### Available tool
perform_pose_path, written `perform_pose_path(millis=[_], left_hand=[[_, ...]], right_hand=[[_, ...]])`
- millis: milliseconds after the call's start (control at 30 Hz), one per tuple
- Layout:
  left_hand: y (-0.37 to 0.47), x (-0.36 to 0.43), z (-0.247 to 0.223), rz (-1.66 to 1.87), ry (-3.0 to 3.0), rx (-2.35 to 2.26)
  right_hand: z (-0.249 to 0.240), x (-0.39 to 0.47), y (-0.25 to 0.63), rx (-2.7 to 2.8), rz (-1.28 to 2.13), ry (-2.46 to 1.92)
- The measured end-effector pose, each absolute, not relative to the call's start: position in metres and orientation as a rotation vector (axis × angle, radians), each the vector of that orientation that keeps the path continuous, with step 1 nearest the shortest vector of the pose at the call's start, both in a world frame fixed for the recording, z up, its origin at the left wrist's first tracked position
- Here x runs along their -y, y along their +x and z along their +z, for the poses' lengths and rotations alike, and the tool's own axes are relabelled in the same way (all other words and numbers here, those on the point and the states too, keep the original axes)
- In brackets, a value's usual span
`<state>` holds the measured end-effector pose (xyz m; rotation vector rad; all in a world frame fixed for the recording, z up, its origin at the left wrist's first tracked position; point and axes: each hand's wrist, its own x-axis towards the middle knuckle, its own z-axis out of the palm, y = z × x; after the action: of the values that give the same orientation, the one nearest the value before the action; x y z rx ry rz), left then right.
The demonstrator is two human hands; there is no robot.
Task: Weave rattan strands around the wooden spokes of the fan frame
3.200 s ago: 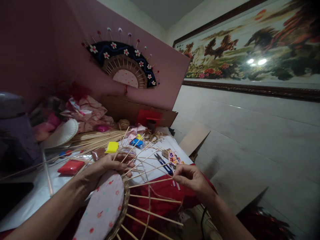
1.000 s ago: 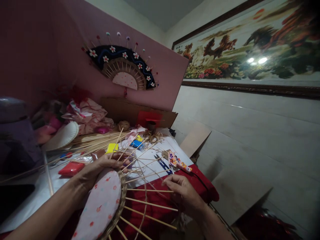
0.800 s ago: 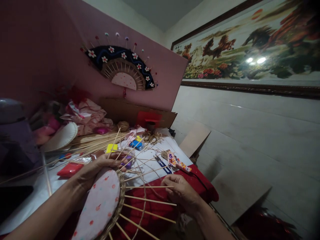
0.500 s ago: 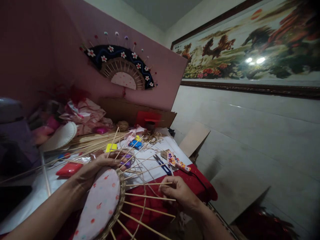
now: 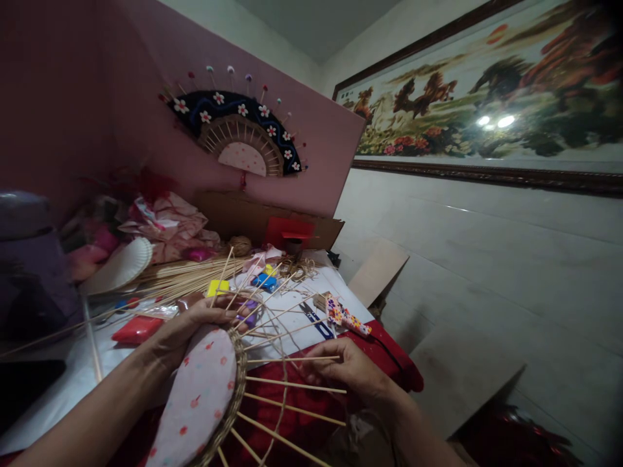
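Observation:
A half-round fan base [image 5: 197, 395], covered in pale cloth with small red prints, tilts in front of me. Thin wooden sticks [image 5: 302, 408] spread from its curved edge, which a woven twine band [image 5: 239, 376] borders. My left hand [image 5: 209, 318] grips the upper end of the base and its nearest sticks. Loose twine [image 5: 283, 395] runs across the sticks toward my right hand [image 5: 335, 366]. That hand's fingers are pinched on the twine, close to the tip of one stick.
Blue-handled snips [image 5: 316, 321] and a flower-patterned tool [image 5: 345, 318] lie right of the sticks. Behind are a bundle of sticks [image 5: 180, 279], a twine ball [image 5: 240, 244], a yellow packet [image 5: 217, 287] and a red packet [image 5: 137, 329]. A finished fan [image 5: 243, 123] hangs on the pink board.
My right hand has shifted slightly left, nearer the sticks, with the twine. My left hand keeps its grip on the fan base.

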<state>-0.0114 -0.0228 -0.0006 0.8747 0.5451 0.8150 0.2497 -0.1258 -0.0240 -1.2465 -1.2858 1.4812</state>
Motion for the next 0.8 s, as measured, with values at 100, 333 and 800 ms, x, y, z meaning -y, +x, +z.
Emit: perform_pose_path(millis=[100,333,800], left_hand=[[-0.012,0.029,0.005,0.788,0.881,-0.519],[-0.012,0.029,0.006,0.834,0.882,-0.532],[-0.012,0.03,0.006,0.806,0.904,-0.517]], right_hand=[[-0.022,0.122,0.249,1.243,1.507,-1.162],[-0.034,0.107,0.249,1.161,1.601,-0.981],[-0.026,0.081,0.223,1.062,1.704,-0.741]])
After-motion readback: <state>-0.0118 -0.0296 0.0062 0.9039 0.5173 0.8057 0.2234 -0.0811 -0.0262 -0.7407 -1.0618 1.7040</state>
